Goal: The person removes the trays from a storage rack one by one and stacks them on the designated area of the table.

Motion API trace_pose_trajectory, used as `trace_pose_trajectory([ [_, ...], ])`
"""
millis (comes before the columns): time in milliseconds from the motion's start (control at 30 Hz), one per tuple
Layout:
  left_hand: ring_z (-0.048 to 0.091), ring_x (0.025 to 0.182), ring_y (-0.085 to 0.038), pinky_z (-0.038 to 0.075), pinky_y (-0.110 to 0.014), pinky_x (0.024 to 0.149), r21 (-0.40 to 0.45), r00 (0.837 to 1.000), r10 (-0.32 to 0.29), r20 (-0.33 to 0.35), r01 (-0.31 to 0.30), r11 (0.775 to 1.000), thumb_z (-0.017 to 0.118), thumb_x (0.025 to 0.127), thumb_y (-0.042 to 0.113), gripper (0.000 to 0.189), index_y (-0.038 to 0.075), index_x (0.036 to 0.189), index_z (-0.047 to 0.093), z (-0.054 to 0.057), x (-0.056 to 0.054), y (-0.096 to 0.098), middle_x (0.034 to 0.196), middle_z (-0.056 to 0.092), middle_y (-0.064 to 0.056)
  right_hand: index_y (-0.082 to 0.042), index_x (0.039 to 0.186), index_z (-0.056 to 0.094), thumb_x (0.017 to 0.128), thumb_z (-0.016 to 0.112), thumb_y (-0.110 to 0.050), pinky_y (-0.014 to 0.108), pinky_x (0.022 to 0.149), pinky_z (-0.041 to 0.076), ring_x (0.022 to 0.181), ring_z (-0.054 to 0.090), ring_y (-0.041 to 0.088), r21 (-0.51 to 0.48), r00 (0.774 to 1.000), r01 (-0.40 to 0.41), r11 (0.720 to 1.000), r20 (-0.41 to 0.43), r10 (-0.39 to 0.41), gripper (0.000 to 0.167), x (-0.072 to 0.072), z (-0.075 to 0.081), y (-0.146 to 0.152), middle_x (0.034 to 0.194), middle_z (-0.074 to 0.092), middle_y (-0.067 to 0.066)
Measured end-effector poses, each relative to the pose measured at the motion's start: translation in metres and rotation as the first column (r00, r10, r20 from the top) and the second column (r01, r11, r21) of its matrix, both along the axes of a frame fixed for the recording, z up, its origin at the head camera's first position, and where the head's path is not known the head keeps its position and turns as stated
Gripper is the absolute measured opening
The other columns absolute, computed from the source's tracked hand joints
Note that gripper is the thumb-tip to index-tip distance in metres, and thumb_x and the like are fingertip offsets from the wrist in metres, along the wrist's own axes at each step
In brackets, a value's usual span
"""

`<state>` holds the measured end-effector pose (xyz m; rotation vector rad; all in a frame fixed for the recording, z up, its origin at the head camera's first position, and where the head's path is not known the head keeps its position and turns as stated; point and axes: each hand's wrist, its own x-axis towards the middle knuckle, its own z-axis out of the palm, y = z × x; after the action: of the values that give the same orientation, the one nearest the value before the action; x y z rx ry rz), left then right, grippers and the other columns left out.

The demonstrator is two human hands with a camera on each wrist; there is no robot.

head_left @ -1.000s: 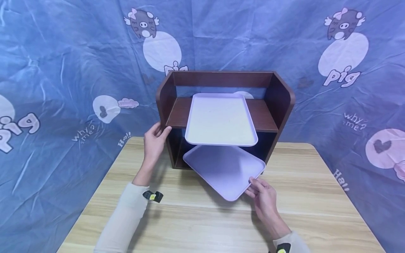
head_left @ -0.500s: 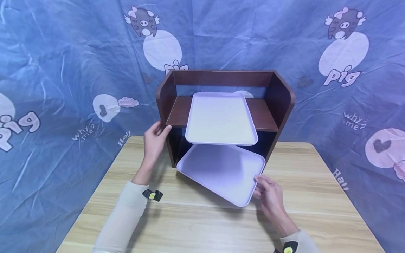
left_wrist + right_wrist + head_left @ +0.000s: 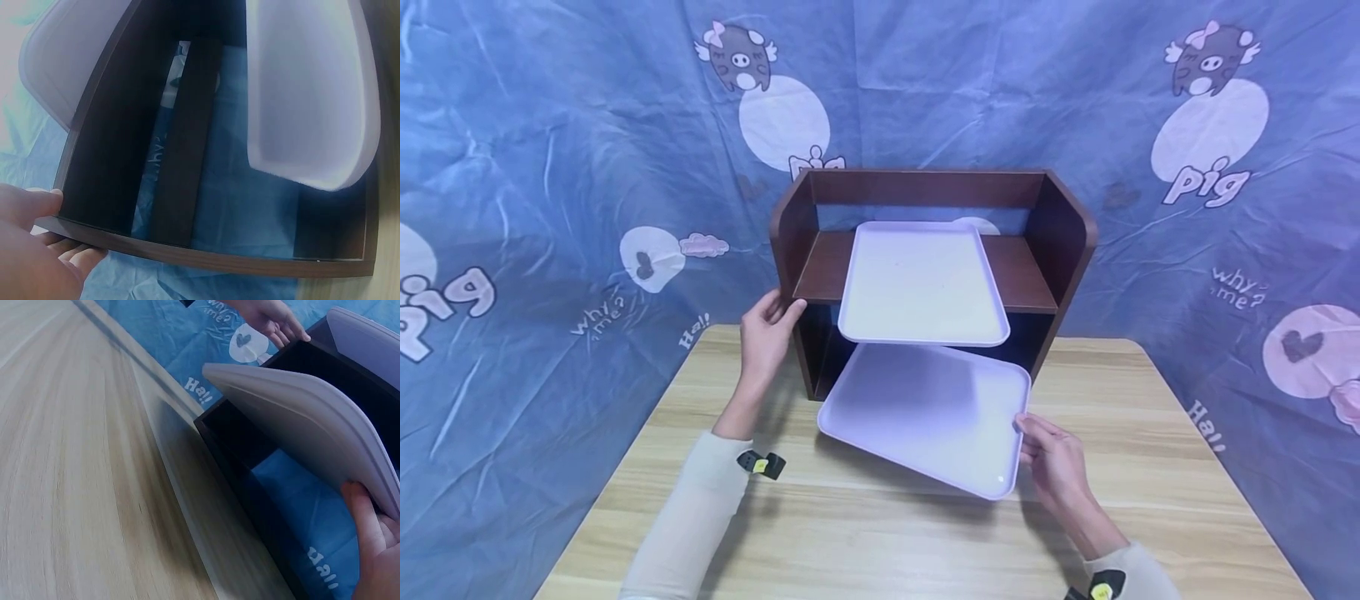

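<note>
My right hand point(image 3: 1057, 458) pinches the right edge of a pale lilac tray point(image 3: 925, 417), thumb on top, fingers beneath. That tray is turned askew, its back part reaching into the lower compartment of a dark brown two-tier shelf point(image 3: 928, 187). In the right wrist view its underside point(image 3: 294, 419) shows tilted, with the thumb at the rim. A second lilac tray point(image 3: 925, 283) lies on the upper board and juts out over the front. My left hand point(image 3: 767, 333) grips the shelf's left side panel where the middle board meets it; in the left wrist view the thumb and fingers wrap that corner.
The shelf stands at the back of a light wood table point(image 3: 850, 542). Behind and beside it hangs a blue cloth point(image 3: 580, 167) printed with pigs and words. The upper tray overhangs the lower one closely.
The lower tray has come further forward and turned, its near corner swinging to the right along with my right hand. My left hand and the upper tray have stayed in place.
</note>
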<state>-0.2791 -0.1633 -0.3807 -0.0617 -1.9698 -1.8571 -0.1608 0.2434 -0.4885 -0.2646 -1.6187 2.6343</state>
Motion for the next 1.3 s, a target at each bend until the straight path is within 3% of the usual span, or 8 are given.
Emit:
trace_pose_trajectory([
  [333,0.063,0.138,-0.036,0.056,-0.031,0.112,0.014,1.000,0.001,-0.010,-0.001,1.000,0.075,0.100,0.010,0.049,-0.005,0.144,0.062,-0.001,0.000,0.001,0.144,0.063,-0.031,-0.018,0.087,0.082,0.107,0.058,-0.002,0.016,0.052,0.058,0.058,0.064,0.004,0.051,1.000,-0.014,0.999,-0.006,0.014,0.035,0.001,-0.002,0.012,0.069,0.072,-0.006],
  [567,0.064,0.137,-0.036,0.057,-0.030,0.111,0.023,1.000,-0.007,-0.011,0.007,1.000,0.076,0.100,0.010,0.048,-0.005,0.143,0.063,0.000,0.000,0.001,0.143,0.063,-0.030,-0.019,0.086,0.082,0.107,0.058,-0.002,0.013,0.049,0.047,0.057,0.056,0.001,0.108,0.999,-0.038,0.993,-0.010,0.040,0.036,0.004,0.000,0.016,0.066,0.066,-0.009],
  [767,0.064,0.136,-0.036,0.057,-0.031,0.111,0.020,1.000,0.000,-0.005,0.000,1.000,0.076,0.100,0.011,0.048,-0.005,0.143,0.063,-0.001,-0.001,0.001,0.143,0.064,-0.030,-0.018,0.089,0.083,0.107,0.057,-0.002,0.017,0.055,0.057,0.061,0.066,0.004,0.116,0.997,-0.070,0.991,-0.019,0.073,0.035,0.006,0.001,0.019,0.071,0.074,-0.006],
  [1100,0.064,0.136,-0.036,0.057,-0.031,0.110,0.021,1.000,0.001,-0.011,-0.001,1.000,0.076,0.099,0.010,0.048,-0.006,0.143,0.063,0.000,0.000,0.000,0.143,0.064,-0.031,-0.018,0.085,0.083,0.106,0.057,-0.001,0.016,0.052,0.032,0.056,0.045,0.003,0.159,0.997,-0.071,0.985,-0.024,0.075,0.037,0.009,-0.002,0.021,0.062,0.054,-0.011],
  [1300,0.064,0.136,-0.035,0.057,-0.029,0.109,0.021,1.000,-0.005,-0.019,0.005,1.000,0.076,0.100,0.009,0.046,-0.006,0.142,0.063,0.000,0.000,0.000,0.142,0.064,-0.031,-0.017,0.086,0.082,0.106,0.057,-0.002,0.014,0.051,0.036,0.057,0.044,0.003,0.173,0.996,-0.088,0.981,-0.008,0.090,0.035,0.013,-0.006,0.019,0.063,0.053,-0.011],
])
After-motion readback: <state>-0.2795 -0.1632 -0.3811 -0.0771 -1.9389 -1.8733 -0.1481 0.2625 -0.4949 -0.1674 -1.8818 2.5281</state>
